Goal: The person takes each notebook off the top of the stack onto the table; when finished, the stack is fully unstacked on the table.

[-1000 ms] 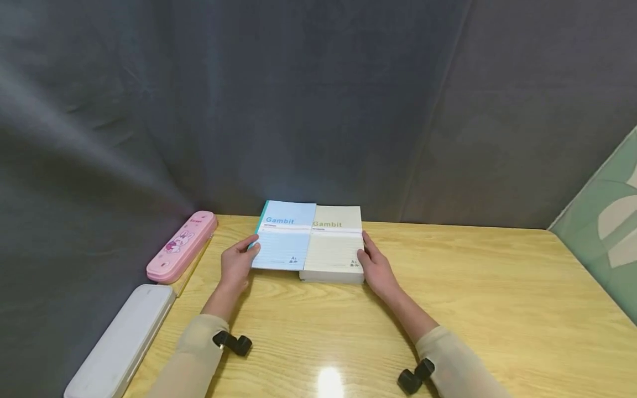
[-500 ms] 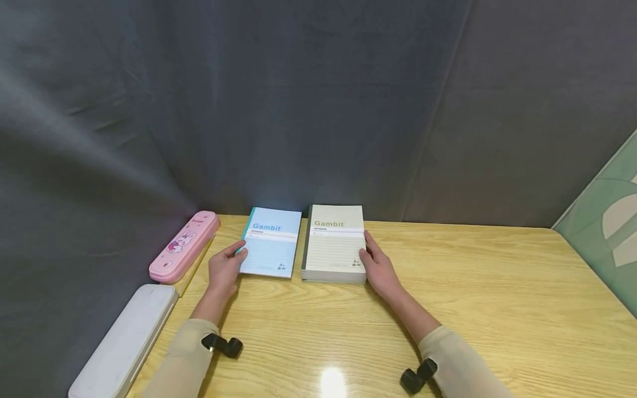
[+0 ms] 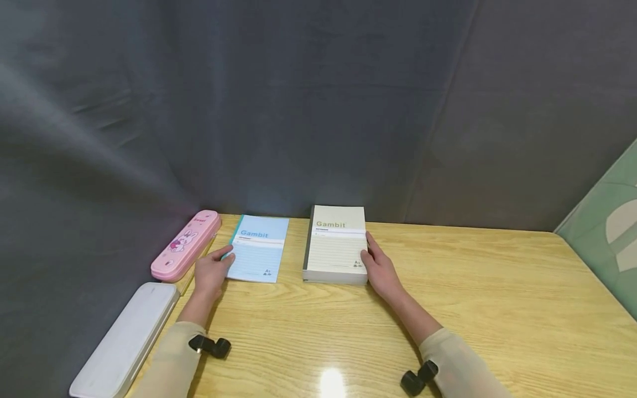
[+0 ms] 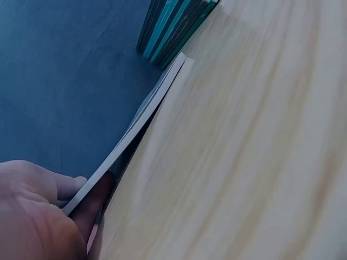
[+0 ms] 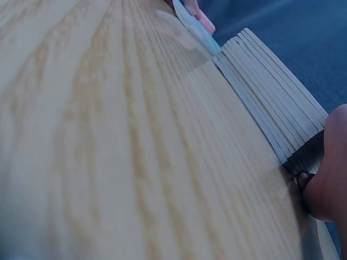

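A thin light-blue "Gambit" notebook (image 3: 259, 249) with a teal spine is pinched at its left edge by my left hand (image 3: 211, 272). In the left wrist view the thumb lies over the notebook (image 4: 133, 127) and fingers are under it, its near edge tilted up off the tabletop. To its right is a thick stack of notebooks (image 3: 338, 240), a cream "Gambit" cover on top. My right hand (image 3: 382, 271) holds the stack's right side, thumb by the top edge and fingers along the side. The right wrist view shows the layered page edges of the stack (image 5: 271, 97).
A pink pencil case (image 3: 186, 246) with a rabbit picture lies at the table's left edge, with a white case (image 3: 126, 340) nearer me. A dark curtain (image 3: 318, 105) hangs behind the wooden table (image 3: 473, 287). A green patterned panel (image 3: 612, 221) stands at right.
My left hand has drawn the blue notebook leftward off the cream-topped stack and slightly toward me, opening a gap of bare table between them. The right hand stays at the stack.
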Available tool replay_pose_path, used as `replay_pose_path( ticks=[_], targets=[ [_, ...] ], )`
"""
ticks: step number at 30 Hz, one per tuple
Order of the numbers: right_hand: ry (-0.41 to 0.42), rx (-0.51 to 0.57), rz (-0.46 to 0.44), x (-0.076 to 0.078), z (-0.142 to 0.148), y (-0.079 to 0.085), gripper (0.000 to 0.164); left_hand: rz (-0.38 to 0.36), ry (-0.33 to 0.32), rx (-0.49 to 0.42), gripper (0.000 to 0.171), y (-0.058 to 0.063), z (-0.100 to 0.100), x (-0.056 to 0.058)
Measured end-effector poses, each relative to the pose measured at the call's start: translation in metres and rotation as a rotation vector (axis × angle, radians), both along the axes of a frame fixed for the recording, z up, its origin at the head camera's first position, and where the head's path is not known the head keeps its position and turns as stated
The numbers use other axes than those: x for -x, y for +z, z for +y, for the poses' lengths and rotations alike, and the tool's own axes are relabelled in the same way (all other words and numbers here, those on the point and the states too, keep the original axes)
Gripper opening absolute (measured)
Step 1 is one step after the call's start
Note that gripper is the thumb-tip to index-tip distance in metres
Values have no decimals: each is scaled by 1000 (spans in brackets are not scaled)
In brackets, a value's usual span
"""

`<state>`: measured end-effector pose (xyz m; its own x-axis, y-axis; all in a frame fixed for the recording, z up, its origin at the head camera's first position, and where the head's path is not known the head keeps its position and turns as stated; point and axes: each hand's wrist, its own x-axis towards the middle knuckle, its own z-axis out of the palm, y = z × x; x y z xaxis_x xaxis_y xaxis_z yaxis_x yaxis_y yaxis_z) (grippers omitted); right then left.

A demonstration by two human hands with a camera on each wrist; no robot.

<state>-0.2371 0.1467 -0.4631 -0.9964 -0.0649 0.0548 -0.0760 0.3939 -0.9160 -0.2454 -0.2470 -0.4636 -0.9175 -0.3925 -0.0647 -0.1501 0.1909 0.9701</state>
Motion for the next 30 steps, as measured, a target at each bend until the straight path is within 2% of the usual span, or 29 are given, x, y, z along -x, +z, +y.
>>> replay_pose_path(
  ticks=[8,13,18,30],
  targets=[
    [1,6,-4,0,1,-2,60,32,31,78,35,-2,-16,-1],
    [6,13,-2,0,0,-2,60,17,40,104,36,0,-24,-2],
    [7,10,-5,-1,-1,0,60,-4,59,133,35,3,-28,-3],
    [8,11,-6,0,1,-1,60,7,88,219,33,7,-33,-4]
  ],
)
